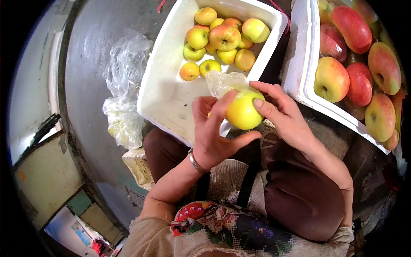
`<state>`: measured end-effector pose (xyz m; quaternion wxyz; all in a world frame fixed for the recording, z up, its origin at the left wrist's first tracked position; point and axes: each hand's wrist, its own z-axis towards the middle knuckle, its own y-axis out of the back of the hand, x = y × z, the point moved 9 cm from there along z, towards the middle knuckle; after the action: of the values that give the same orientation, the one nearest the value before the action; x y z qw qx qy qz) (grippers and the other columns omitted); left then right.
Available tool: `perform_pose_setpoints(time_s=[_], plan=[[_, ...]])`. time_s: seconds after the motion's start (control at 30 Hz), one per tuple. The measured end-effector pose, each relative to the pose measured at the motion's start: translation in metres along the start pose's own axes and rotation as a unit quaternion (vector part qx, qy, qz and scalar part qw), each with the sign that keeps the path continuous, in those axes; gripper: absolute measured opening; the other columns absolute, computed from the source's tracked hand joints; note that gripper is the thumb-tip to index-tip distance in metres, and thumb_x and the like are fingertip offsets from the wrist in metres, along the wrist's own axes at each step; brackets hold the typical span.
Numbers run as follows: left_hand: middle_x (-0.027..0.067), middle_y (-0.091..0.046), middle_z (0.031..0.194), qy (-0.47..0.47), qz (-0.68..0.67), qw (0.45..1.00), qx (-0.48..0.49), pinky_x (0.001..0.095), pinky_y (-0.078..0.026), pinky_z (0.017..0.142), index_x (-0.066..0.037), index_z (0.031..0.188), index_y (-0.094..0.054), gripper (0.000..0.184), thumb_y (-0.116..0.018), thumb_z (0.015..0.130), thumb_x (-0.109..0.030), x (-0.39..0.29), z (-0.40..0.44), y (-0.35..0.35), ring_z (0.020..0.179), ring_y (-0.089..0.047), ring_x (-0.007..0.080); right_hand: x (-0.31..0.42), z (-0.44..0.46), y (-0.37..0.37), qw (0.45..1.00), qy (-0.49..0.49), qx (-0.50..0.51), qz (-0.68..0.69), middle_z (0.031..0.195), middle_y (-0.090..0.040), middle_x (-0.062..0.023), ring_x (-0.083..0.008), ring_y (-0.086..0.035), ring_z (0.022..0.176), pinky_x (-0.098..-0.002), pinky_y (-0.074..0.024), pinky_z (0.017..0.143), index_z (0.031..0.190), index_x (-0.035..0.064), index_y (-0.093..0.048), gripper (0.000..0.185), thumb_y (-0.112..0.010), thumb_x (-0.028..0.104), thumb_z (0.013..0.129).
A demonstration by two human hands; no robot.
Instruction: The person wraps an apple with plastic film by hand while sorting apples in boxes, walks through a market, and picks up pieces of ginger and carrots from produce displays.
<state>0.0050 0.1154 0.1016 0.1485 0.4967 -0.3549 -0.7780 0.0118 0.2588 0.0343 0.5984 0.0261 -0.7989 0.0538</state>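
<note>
Roundish apple (242, 112) in right hand (284, 113), stem direction unclear

Rough fruit-sorting or packing spot, by the look of it; back room of a shop or a shed, I can't tell which. Open-topped white foam box (165, 98), small yellow-and-red apples (224, 37) loose inside. Near it, second white foam box (299, 55), heaped with large red-and-yellow apples (352, 30). Crumpled clear plastic bags (127, 60) on bare grey floor (85, 55). Scuffed cream-painted panels (49, 180) to one side.
</note>
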Motion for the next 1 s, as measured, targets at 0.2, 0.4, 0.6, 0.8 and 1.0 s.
perform_pose_setpoints(time_s=[0.2,0.4,0.6,0.8,1.0], plan=[[0.0092,-0.049,0.105,0.147,-0.126,0.981,0.005,0.0321,-0.046,0.080,-0.005,0.124,-0.053,0.082,-0.091,0.055,-0.031,0.039,-0.001,0.004,0.096,-0.050,0.0225,-0.005,0.002,0.001,0.999,0.044,0.010,0.022,0.098,-0.056,-0.0002,-0.0079,-0.055,0.089,-0.0229,-0.0467,0.078,0.124,0.0018,-0.053,0.029,-0.053,0.010,0.096],[0.0066,-0.044,0.110,0.223,-0.143,0.963,0.042,0.0340,-0.051,0.080,-0.005,0.125,-0.051,0.079,-0.089,0.059,-0.026,0.052,-0.005,-0.002,0.101,-0.050,0.0200,-0.006,0.005,-0.003,0.996,-0.028,-0.020,0.083,0.079,-0.051,0.0030,-0.0060,-0.050,0.071,-0.0199,-0.0443,0.066,0.103,0.0013,-0.057,0.015,-0.053,-0.002,0.089],[0.0055,-0.043,0.118,0.282,-0.308,0.908,0.040,0.0335,-0.051,0.090,-0.003,0.129,-0.045,0.076,-0.085,0.065,-0.015,0.065,-0.009,-0.010,0.111,-0.049,0.0181,-0.004,0.007,-0.010,0.993,-0.032,0.015,0.114,0.078,-0.052,0.0034,-0.0050,-0.049,0.070,-0.0197,-0.0432,0.063,0.097,0.0016,-0.056,0.012,-0.052,-0.003,0.087],[0.0046,-0.041,0.122,0.296,-0.343,0.891,0.029,0.0328,-0.052,0.088,-0.001,0.129,-0.044,0.074,-0.083,0.067,-0.012,0.070,-0.015,-0.012,0.113,-0.048,0.0177,0.007,0.006,-0.019,0.994,-0.011,0.037,0.102,0.078,-0.052,0.0023,-0.0061,-0.049,0.069,-0.0209,-0.0428,0.062,0.095,0.0016,-0.058,0.015,-0.054,-0.004,0.083],[0.0040,-0.039,0.122,0.289,-0.379,0.878,0.026,0.0305,-0.052,0.087,-0.003,0.130,-0.043,0.073,-0.082,0.069,-0.011,0.073,-0.016,-0.012,0.111,-0.048,0.0168,0.046,0.002,-0.027,0.980,0.156,0.083,-0.087,0.077,-0.053,-0.0044,-0.0111,-0.052,0.066,-0.0245,-0.0436,0.061,0.090,0.0034,-0.061,0.016,-0.057,-0.005,0.077]])
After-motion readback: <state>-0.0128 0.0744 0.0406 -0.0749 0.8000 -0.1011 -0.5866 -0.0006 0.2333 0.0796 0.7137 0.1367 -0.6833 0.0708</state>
